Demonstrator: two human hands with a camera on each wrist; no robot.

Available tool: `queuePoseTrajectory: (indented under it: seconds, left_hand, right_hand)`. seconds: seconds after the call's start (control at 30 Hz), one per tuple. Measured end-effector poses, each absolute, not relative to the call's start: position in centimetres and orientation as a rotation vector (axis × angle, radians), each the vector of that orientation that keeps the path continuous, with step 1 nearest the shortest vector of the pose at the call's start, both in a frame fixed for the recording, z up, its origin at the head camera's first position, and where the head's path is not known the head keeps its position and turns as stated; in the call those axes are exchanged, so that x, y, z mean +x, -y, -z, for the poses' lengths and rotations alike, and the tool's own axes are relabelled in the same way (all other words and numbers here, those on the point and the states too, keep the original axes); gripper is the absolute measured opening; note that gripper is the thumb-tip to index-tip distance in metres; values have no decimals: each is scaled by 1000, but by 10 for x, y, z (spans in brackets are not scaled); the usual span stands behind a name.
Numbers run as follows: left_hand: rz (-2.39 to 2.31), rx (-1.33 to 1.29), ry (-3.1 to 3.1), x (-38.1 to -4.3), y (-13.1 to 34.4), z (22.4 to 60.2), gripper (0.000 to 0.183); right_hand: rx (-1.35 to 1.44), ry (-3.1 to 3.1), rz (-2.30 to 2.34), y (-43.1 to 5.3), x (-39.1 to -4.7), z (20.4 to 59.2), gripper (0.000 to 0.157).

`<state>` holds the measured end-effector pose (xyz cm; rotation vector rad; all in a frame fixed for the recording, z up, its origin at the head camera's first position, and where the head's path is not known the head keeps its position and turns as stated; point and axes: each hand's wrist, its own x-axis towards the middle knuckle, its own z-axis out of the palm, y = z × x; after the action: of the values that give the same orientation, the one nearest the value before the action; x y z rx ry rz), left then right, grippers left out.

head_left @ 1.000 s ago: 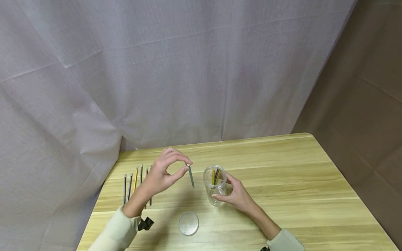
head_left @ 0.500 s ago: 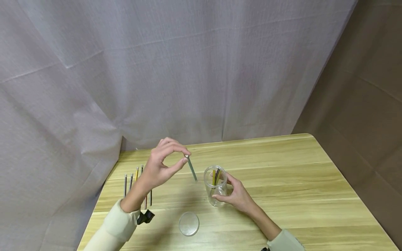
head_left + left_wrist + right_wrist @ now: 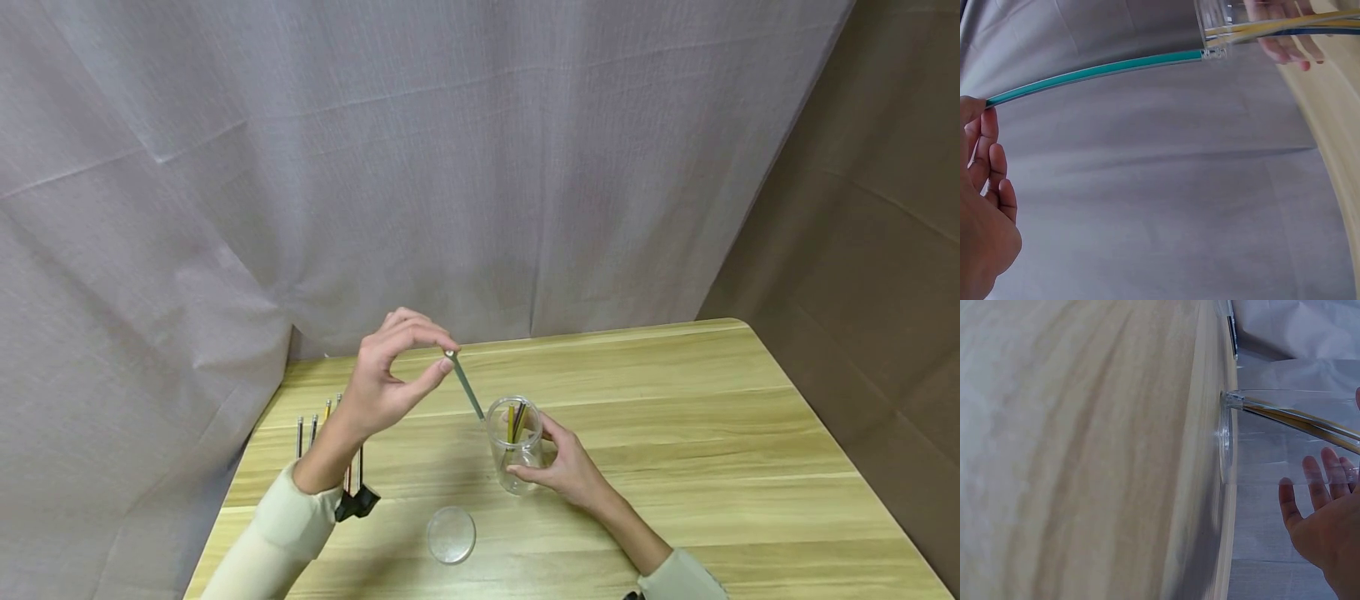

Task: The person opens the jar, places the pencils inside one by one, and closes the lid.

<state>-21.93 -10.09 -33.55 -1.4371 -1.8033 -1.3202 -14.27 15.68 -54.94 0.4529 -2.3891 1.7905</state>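
My left hand pinches a green pencil by its upper end between thumb and forefinger. The pencil slants down to the right, its lower end close to the rim of a clear plastic jar. In the left wrist view the green pencil reaches toward the jar's mouth; whether it touches the rim I cannot tell. My right hand grips the upright jar around its right side. Inside the jar lean several pencils, yellow and dark. The right wrist view shows the jar's base on the table.
A round clear lid lies on the wooden table in front of the jar. Several more pencils lie in a row at the left, partly hidden by my left forearm. Grey curtain hangs behind the table.
My left hand has risen and carried the green pencil up, with its lower end swinging right to the jar's rim. The right hand and jar stay still.
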Motion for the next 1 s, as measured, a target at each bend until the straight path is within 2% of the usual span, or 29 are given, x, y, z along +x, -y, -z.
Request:
queuePoseTrajectory:
  seconds: [0.5,0.73,1.0]
  left_hand:
    - [1375,-1452,1773,-217,89,334,21]
    - [1422,-1469,1805,-215,85,348,10]
    - [1514,-1442,1869,-214,83,380,21]
  right_hand:
    - [442,2396,-1804,-156,-140,548,87]
    - [441,2392,-1797,-156,-141,548,86]
    - [454,2390,-1787,-155,-139,548,85]
